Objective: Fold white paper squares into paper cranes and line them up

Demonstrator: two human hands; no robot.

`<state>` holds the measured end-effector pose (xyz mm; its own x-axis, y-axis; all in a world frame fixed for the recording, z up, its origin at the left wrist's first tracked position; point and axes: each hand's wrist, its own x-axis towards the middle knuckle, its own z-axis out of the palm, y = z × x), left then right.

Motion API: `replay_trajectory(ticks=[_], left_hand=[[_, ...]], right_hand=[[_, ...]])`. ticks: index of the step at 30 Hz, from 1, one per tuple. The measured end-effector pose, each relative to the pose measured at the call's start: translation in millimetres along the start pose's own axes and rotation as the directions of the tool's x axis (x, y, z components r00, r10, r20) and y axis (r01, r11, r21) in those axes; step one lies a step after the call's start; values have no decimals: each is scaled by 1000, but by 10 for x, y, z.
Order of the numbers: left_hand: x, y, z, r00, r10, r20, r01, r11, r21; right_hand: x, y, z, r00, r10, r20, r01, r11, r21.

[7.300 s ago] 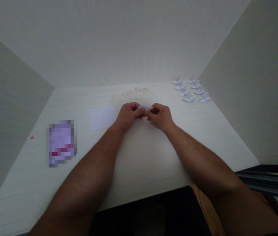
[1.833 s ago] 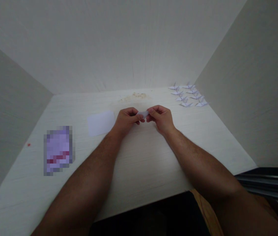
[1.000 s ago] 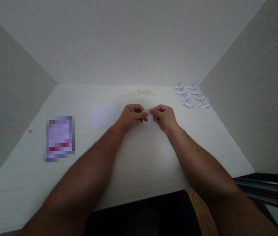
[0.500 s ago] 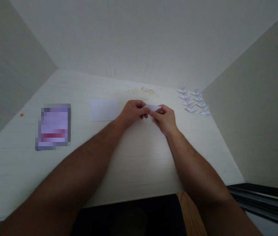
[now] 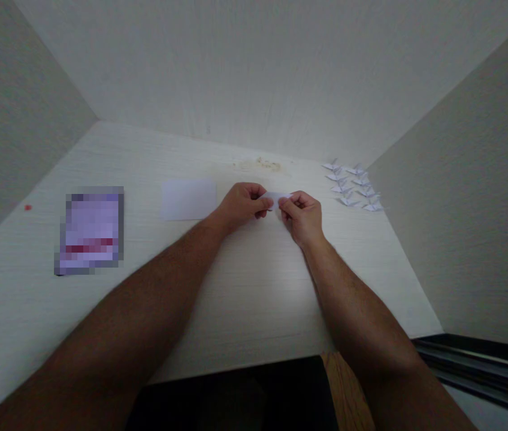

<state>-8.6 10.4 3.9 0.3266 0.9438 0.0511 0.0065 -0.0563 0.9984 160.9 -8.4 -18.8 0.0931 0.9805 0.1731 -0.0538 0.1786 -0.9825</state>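
A small folded piece of pale paper (image 5: 276, 198) is pinched between my two hands above the middle of the white table (image 5: 245, 287). My left hand (image 5: 242, 205) grips its left end with curled fingers. My right hand (image 5: 304, 214) pinches the right end, thumb against fingertips. Most of the paper is hidden by my fingers. A flat pale sheet of paper (image 5: 189, 199) lies on the table just left of my left hand.
Several folded paper cranes (image 5: 353, 187) stand in rows at the far right corner. A blurred purple pack (image 5: 91, 230) lies at the left, with a small red speck (image 5: 27, 207) beyond it. White walls close in the table on three sides. A brownish stain (image 5: 260, 163) marks the back.
My hands stay together on the folded paper with only small finger shifts. The view has swung to the left, so the table now looks skewed.
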Motion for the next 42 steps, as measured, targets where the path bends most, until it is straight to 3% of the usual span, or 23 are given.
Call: replay_trajectory(ticks=[6,12,18,20,26,42], left_hand=[[-20,35,-4,1000,-9,1,9,1000,25],[-27,28,-6,1000,10,0,-10,1000,16],[-30,21,-13,1000,-8,-28,9,998,57],[-32,26,-7,999,-12,-38,15,997,75],[-31,39,25,999,-5,-37,10,990,140],[-13,12,41,1000,9,29,-8,999,-44]], right_hand=[[1,-58,9,1000,-10,-7,11,993,117],[-14,-128,28,998,62,-18,-57,979,196],[17,-158,4,987,65,-148,-27,969,244],[17,-151,6,986,61,-156,-23,972,232],[-16,-69,28,994,107,-25,-105,993,46],[-8,-43,-2,994,107,-11,-106,994,27]])
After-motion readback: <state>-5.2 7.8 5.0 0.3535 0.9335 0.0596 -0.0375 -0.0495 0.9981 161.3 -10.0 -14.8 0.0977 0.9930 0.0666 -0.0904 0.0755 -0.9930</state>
